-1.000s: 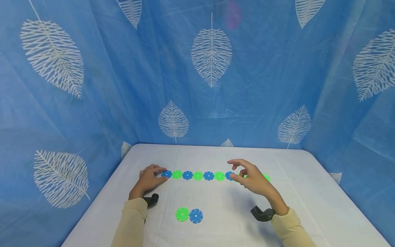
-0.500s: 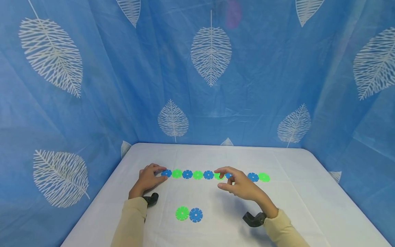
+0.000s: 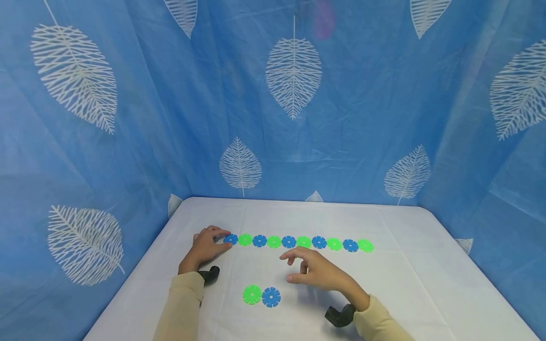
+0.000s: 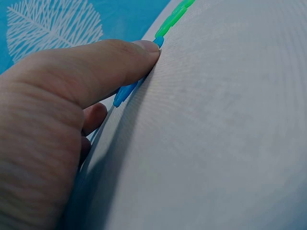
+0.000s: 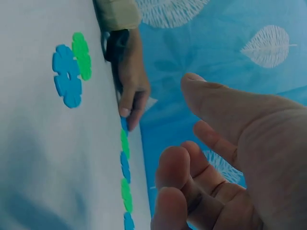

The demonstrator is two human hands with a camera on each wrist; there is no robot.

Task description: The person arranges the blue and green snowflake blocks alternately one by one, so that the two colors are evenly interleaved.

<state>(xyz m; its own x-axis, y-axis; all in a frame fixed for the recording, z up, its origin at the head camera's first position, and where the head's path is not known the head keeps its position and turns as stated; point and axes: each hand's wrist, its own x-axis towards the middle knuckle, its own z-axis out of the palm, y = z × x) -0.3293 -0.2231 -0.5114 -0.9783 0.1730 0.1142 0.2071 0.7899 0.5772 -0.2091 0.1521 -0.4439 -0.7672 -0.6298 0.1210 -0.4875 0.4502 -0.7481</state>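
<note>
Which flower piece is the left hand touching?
The blue plastic flower disc at the left end of the long row: the left hand rests its fingers on it, and no hand touches any other.

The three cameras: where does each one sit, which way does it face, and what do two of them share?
Head: on the head, facing forward and down at the table; left hand, right hand and sleeves show.
Left wrist: low over the cloth, along the thumb on the chain's end blue disc.
Right wrist: past curled fingers.
Shared: head and right wrist show the loose pair.
</note>
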